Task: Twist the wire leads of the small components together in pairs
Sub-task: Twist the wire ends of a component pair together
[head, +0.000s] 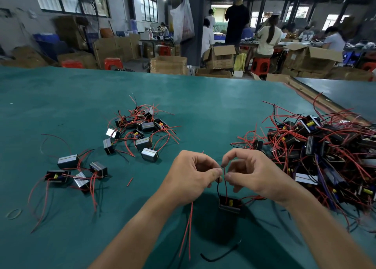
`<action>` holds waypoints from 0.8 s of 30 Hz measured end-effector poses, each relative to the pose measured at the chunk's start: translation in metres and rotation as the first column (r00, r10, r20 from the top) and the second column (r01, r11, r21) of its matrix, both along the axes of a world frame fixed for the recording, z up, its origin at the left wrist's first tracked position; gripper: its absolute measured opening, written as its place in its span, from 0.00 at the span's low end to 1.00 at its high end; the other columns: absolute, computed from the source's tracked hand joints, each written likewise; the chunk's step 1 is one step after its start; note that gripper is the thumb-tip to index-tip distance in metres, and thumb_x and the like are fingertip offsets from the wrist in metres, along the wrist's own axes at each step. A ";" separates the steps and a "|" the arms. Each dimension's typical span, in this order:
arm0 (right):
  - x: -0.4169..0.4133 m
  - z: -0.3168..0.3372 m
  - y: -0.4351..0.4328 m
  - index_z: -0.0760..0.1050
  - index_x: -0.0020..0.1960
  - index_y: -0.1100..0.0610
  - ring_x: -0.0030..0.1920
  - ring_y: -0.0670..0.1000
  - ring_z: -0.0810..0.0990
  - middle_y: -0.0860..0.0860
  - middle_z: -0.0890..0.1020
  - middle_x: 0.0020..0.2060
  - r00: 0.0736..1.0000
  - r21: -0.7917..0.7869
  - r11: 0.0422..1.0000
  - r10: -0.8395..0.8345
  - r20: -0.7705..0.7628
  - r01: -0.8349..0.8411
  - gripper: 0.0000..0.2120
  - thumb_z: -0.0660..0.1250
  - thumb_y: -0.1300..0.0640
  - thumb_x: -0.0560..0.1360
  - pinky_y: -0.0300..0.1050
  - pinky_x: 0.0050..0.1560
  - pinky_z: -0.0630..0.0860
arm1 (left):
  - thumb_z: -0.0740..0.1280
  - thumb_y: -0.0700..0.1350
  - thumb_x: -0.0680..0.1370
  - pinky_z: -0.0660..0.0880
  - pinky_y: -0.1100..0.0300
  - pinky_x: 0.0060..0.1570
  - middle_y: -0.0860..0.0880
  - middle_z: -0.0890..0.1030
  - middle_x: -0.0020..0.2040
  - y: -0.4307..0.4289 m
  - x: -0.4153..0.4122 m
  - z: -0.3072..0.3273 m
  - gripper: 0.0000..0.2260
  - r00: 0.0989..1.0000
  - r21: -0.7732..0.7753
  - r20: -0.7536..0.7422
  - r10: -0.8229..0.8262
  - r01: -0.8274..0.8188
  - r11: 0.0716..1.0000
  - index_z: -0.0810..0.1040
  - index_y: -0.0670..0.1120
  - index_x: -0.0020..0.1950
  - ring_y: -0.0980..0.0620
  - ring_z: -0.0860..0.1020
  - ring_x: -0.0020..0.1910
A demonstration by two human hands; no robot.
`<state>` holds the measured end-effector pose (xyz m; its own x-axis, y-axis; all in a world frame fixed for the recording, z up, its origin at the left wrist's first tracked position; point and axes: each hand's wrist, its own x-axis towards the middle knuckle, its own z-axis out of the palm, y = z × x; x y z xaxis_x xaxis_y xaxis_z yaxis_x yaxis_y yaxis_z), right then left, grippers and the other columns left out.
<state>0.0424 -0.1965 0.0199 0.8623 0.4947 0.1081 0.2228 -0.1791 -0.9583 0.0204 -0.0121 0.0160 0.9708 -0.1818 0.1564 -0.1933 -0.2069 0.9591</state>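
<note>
Left hand (pixel 194 174): curled, thumb and forefinger pinching the top of the black lead (pixel 218 187); other fingers folded under.
Right hand (pixel 251 173): curled, forefinger and thumb closing on the red lead (pixel 225 184) just beside the left fingertips, the two pinches almost touching.
Component (pixel 230 204): small black block with a yellow part on top and a grey metal face, straight below the hands at the foot of both leads (resting on the counter or hanging just clear, hard to say).
Two red wires (pixel 188 228): trailing down from under the left hand, side by side, toward the near edge.
Black wire (pixel 220 253): curved, lying near the bottom between the forearms.
Big heap (pixel 317 146): tangled components with red and black leads, piled to the right, close to the right wrist.
Middle cluster (pixel 140 126): about a dozen components, beyond the left hand.
Small group (pixel 79 171): four components, far left, red leads splayed outward.
Red scrap (pixel 129 181): short piece alone between the small group and the left hand.
Rubber band (pixel 13 213): flat at the left edge.
Counter (pixel 61 97): green mat under everything.
Background: cardboard boxes (pixel 220 57), red stools (pixel 113 63), people at other benches.
</note>
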 end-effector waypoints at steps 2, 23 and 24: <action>0.000 -0.001 -0.001 0.78 0.45 0.55 0.31 0.50 0.73 0.53 0.77 0.29 1.000 -0.006 1.000 0.006 -0.016 -0.006 0.09 0.71 0.68 0.74 0.42 0.32 0.77 | 0.71 0.35 0.75 0.73 0.62 0.33 0.49 0.82 0.31 -0.001 0.000 -0.001 0.10 1.000 0.002 -0.009 0.004 -0.004 1.000 0.82 0.46 0.36 0.55 0.74 0.28; -0.004 0.009 -0.004 0.80 0.38 0.57 0.28 0.51 0.78 0.58 0.81 0.32 0.961 -0.013 1.000 -0.003 -0.278 -0.001 0.10 0.68 0.52 0.74 0.41 0.30 0.77 | 0.72 0.39 0.73 0.75 0.57 0.35 0.50 0.84 0.33 -0.005 0.001 -0.009 0.06 0.985 0.081 0.170 0.003 -0.017 0.997 0.83 0.49 0.38 0.57 0.76 0.31; -0.004 0.009 -0.005 0.79 0.36 0.57 0.28 0.50 0.78 0.57 0.81 0.32 0.954 -0.004 1.000 0.012 -0.298 -0.013 0.11 0.69 0.50 0.73 0.41 0.30 0.76 | 0.72 0.39 0.73 0.75 0.56 0.34 0.50 0.84 0.33 -0.005 0.001 -0.010 0.05 0.981 0.095 0.194 -0.003 -0.016 0.995 0.83 0.49 0.38 0.57 0.76 0.31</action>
